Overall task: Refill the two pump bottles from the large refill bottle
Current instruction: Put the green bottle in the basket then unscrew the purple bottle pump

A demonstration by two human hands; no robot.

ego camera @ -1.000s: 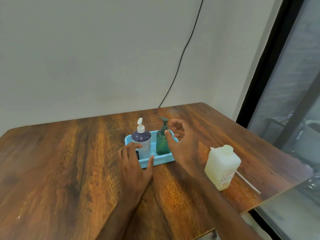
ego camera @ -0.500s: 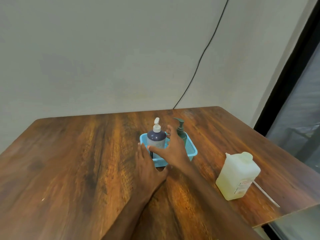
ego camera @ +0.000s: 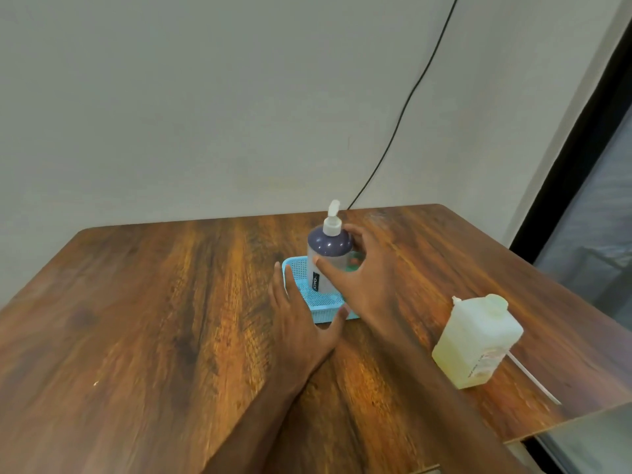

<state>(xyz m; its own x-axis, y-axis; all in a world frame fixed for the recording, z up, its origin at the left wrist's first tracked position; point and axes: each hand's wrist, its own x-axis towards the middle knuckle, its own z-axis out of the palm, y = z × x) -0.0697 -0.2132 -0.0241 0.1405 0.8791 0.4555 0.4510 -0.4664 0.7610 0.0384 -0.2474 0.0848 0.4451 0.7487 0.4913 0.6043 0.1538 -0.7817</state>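
Observation:
A purple-and-white pump bottle (ego camera: 327,249) stands upright in the light blue basket (ego camera: 298,268) at mid-table. My right hand (ego camera: 359,278) grips it, thumb on the front and fingers round the back. The green pump bottle (ego camera: 355,265) is almost wholly hidden behind that hand; only a sliver shows. My left hand (ego camera: 297,323) lies flat on the table with straight fingers against the basket's left side and the thumb along its front edge. The large pale yellow refill bottle (ego camera: 475,340) stands capped to the right, apart from both hands.
A thin white tube (ego camera: 533,379) lies on the wooden table (ego camera: 154,319) beside the refill bottle, close to the right edge. A black cable (ego camera: 403,107) runs down the wall behind. A dark window frame (ego camera: 581,131) borders the right side.
My right hand has moved from the green bottle to the purple-and-white one and closed round it; that bottle now sits higher. My left hand stays flat by the basket.

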